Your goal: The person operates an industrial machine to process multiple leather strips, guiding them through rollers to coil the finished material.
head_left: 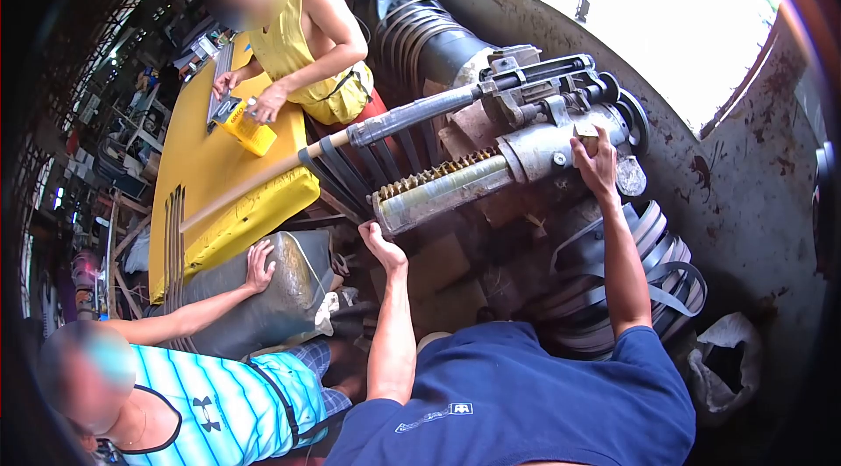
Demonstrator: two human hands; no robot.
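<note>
A long metal machine (543, 151) with a row of brass-coloured teeth (438, 175) lies across the middle. My left hand (383, 247), its fingers curled and partly hidden, is at the lower left end of the machine. Farther right, my right hand (597, 164) is closed round a small pale block (585, 130) against the machine's body. Above the toothed part runs a slanting shaft (412, 116) wrapped in clear plastic.
A person in yellow (324, 54) handles a yellow container (245, 126) over a yellow-covered table (197, 151). At lower left, a person in a striped top (219, 396) rests a hand on a dark roll (293, 278). Coiled straps (648, 264) lie right, beside a stained wall (701, 177).
</note>
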